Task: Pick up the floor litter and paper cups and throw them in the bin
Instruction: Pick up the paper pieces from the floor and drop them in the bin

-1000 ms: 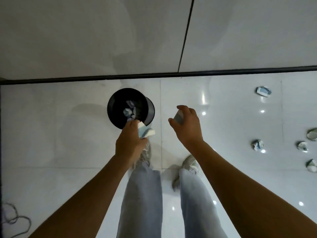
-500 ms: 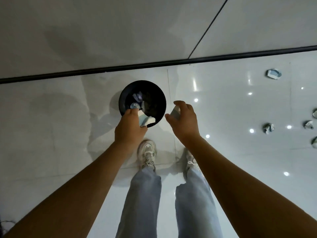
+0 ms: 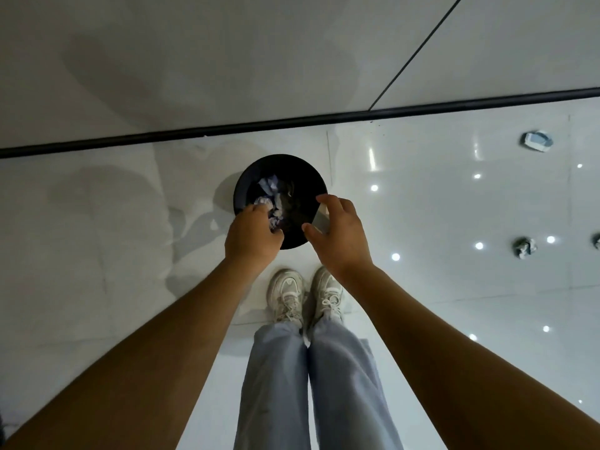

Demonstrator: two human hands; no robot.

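A black round bin (image 3: 276, 162) stands on the white tiled floor by the wall, with crumpled paper litter (image 3: 269, 186) inside it. My left hand (image 3: 251, 237) hovers over the bin's near left rim with its fingers curled downward. Bluish crumpled paper shows just past its fingertips, and I cannot tell whether the hand holds it. Over the bin's right rim, my right hand (image 3: 339, 237) pinches a flattened white paper cup (image 3: 321, 219) between thumb and fingers.
More litter lies on the floor to the right: a crushed cup (image 3: 537, 141) near the wall, a crumpled ball (image 3: 524, 246), and another piece at the right edge (image 3: 596, 241). A black skirting strip (image 3: 130, 139) runs along the wall. My shoes (image 3: 287, 293) stand just short of the bin.
I have stepped closer to the bin. Both hands moved forward over its opening. The white piece that stuck out of my left hand no longer shows clearly.
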